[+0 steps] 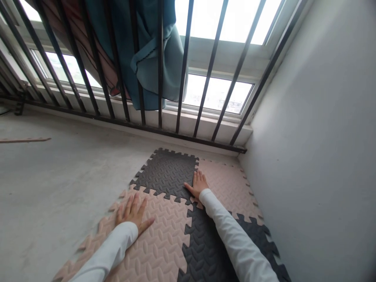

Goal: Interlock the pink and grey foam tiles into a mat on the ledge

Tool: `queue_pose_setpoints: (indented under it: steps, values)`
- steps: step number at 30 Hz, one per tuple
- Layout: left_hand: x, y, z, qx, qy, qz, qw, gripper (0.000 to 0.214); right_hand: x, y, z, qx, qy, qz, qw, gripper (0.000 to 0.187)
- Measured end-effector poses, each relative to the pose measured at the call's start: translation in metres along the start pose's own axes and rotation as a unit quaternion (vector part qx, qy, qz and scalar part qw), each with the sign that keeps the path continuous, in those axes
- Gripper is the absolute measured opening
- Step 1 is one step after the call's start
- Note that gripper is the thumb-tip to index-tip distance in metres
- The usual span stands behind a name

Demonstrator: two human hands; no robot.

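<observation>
Interlocking foam mat tiles lie on the concrete floor in the corner. My left hand (132, 211) lies flat, fingers spread, on a near pink tile (161, 243). My right hand (199, 183) rests flat with fingers together on the seam between the far dark grey tile (167, 172) and the far pink tile (229, 184). A second dark grey tile (205, 250) lies under my right forearm. Both arms wear white sleeves. Neither hand holds anything.
A black barred railing (179, 98) runs along the window at the far edge of the mats, with blue and pink cloth (147, 58) hanging on it. A white wall (317, 156) bounds the right side. Bare concrete floor (58, 176) spreads left; a wooden strip (26, 140) lies there.
</observation>
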State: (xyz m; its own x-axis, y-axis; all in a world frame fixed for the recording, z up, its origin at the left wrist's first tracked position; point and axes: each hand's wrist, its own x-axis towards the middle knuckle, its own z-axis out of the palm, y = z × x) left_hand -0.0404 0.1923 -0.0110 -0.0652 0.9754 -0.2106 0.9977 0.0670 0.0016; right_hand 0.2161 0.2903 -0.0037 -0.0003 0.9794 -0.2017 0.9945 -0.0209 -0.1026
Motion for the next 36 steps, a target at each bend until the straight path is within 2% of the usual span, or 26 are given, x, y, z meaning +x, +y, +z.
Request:
queue_pose_setpoints:
  steps: [2, 4, 6, 10, 12, 17, 22, 24, 29, 31, 33, 36]
  values:
    - [-0.001, 0.0, -0.002, -0.006, 0.0, 0.001, 1.0, 0.069, -0.007, 0.0, 0.004, 0.001, -0.003, 0.01, 1.0, 0.093]
    - [-0.001, 0.001, -0.003, -0.012, 0.003, 0.003, 1.0, 0.069, -0.015, -0.003, 0.005, 0.01, -0.036, 0.02, 0.999, 0.091]
    - [-0.001, 0.001, -0.002, -0.015, 0.007, 0.003, 1.0, 0.069, -0.026, -0.005, 0.008, 0.023, -0.051, 0.005, 0.998, 0.091]
    - [0.0, 0.0, 0.001, -0.013, 0.012, 0.003, 1.0, 0.07, -0.045, -0.008, 0.018, 0.026, -0.008, -0.045, 0.999, 0.093]
    - [0.001, -0.001, 0.002, -0.017, 0.013, 0.009, 1.0, 0.07, -0.048, -0.009, 0.017, 0.022, -0.008, -0.043, 0.999, 0.091]
    - [0.0, -0.001, 0.0, -0.032, 0.011, 0.012, 0.999, 0.07, -0.071, -0.022, 0.006, 0.048, -0.063, -0.008, 0.997, 0.09]
    - [-0.002, 0.001, -0.002, -0.026, 0.007, 0.005, 1.0, 0.071, -0.109, -0.039, 0.028, 0.038, -0.016, -0.036, 0.998, 0.089]
    - [-0.002, 0.002, -0.003, -0.014, 0.004, 0.006, 1.0, 0.071, -0.113, -0.042, 0.032, 0.028, -0.027, -0.034, 0.999, 0.09]
    - [-0.001, 0.001, -0.009, -0.023, -0.001, 0.008, 1.0, 0.071, -0.108, -0.042, 0.027, 0.016, -0.06, -0.034, 0.998, 0.089]
    - [-0.008, 0.004, -0.011, -0.036, 0.002, 0.008, 0.999, 0.069, -0.108, -0.04, 0.026, 0.011, -0.056, -0.036, 0.998, 0.087]
    - [-0.027, 0.01, -0.012, -0.044, 0.002, 0.005, 0.999, 0.065, -0.108, -0.039, 0.026, 0.008, -0.054, -0.035, 0.998, 0.086]
    - [-0.08, 0.025, -0.005, -0.043, -0.029, 0.029, 0.998, 0.062, -0.108, -0.044, 0.018, -0.004, -0.067, -0.021, 0.997, 0.086]
